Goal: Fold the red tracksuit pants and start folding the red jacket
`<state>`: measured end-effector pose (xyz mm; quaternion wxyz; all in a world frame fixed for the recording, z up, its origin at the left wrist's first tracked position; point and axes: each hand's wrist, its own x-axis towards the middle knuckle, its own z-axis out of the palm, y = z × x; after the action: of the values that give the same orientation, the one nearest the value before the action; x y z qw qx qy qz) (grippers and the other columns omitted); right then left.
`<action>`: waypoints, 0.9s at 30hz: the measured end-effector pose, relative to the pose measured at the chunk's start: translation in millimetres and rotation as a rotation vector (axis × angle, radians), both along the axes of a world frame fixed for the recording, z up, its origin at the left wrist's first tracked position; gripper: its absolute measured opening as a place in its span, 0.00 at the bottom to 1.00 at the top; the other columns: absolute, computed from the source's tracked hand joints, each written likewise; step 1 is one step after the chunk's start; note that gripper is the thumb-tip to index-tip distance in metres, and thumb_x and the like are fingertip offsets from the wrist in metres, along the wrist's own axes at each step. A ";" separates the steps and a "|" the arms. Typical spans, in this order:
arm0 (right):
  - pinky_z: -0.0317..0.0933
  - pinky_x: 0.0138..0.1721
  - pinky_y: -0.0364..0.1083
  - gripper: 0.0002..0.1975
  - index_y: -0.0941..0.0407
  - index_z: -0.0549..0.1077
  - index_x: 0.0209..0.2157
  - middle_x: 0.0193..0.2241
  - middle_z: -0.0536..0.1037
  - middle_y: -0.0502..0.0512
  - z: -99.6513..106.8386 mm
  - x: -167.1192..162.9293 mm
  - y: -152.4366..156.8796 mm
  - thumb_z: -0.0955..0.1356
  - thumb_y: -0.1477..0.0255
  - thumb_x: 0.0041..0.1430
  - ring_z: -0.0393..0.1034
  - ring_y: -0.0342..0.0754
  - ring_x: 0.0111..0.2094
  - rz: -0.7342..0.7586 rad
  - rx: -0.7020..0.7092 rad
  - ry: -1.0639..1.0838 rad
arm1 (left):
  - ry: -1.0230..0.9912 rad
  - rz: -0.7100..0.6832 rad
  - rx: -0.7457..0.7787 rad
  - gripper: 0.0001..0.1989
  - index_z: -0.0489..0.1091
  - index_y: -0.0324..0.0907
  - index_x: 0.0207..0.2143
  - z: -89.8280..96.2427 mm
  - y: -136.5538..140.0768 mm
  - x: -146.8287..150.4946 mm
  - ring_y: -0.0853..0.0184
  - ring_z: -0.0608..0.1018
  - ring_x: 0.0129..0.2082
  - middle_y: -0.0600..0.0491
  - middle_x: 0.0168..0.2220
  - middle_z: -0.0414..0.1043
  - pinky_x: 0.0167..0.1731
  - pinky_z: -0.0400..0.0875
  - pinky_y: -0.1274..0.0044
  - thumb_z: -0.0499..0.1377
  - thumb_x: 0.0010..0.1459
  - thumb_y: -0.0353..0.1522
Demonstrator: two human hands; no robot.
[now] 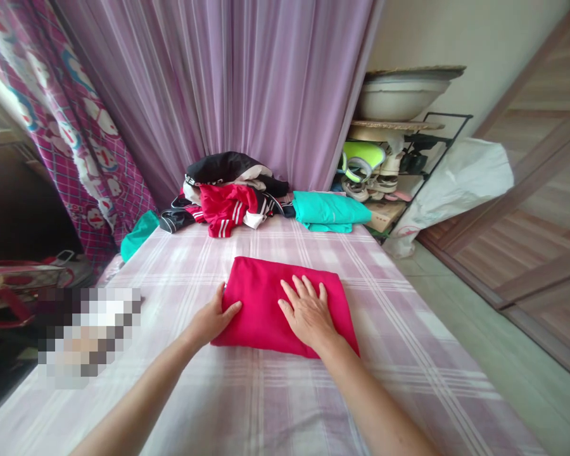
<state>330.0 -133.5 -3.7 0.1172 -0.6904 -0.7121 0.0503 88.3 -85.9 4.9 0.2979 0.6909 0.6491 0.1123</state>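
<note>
A folded crimson cloth, perhaps a garment (261,304), lies flat as a thick rectangle on the bed, in the middle of the head view. At its left edge rests my left hand (211,323); the thumb lies on top of the cloth and the forefinger points along the side, spread apart from the thumb. The other fingers of that hand are mostly hidden. My right hand (310,313) presses palm down on the right half of the cloth, fingers spread. Beneath everything is a pale purple checked bedsheet (180,386).
At the bed's far end lie a heap of red garments (230,206) and black garments (228,168), beside a folded turquoise garment (330,210). Another turquoise cloth (140,234) hangs at the left edge. A rack (425,177) with shoes stands right, near a white bag (460,180). Purple curtains (266,82) hang behind.
</note>
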 end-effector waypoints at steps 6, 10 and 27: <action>0.36 0.64 0.70 0.26 0.48 0.60 0.66 0.67 0.60 0.60 -9.0 -2.0 -0.4 0.55 0.58 0.70 0.47 0.61 0.68 0.020 0.019 -0.042 | 0.224 -0.248 0.521 0.30 0.56 0.43 0.66 53.2 -3.5 45.2 0.53 0.65 0.64 0.42 0.66 0.60 0.61 0.59 0.62 0.51 0.64 0.40; 0.35 0.64 0.70 0.25 0.48 0.64 0.64 0.66 0.61 0.59 -9.2 -1.8 -4.4 0.55 0.58 0.70 0.49 0.62 0.68 0.039 0.026 -0.051 | 0.277 -0.420 0.538 0.24 0.65 0.45 0.62 38.6 15.1 107.7 0.52 0.58 0.68 0.47 0.67 0.60 0.66 0.45 0.53 0.47 0.67 0.41; 0.42 0.66 0.56 0.27 0.58 0.61 0.66 0.67 0.58 0.62 -21.3 53.4 3.2 0.56 0.62 0.70 0.49 0.54 0.68 -0.196 -0.031 -0.047 | 0.373 -0.123 0.456 0.29 0.61 0.38 0.65 -26.8 32.8 75.8 0.52 0.60 0.67 0.42 0.67 0.58 0.64 0.55 0.58 0.46 0.67 0.43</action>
<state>383.4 -130.3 -25.0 0.0939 -0.7595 -0.6428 0.0334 164.1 -53.1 -22.0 0.0169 0.7866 0.6076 0.1084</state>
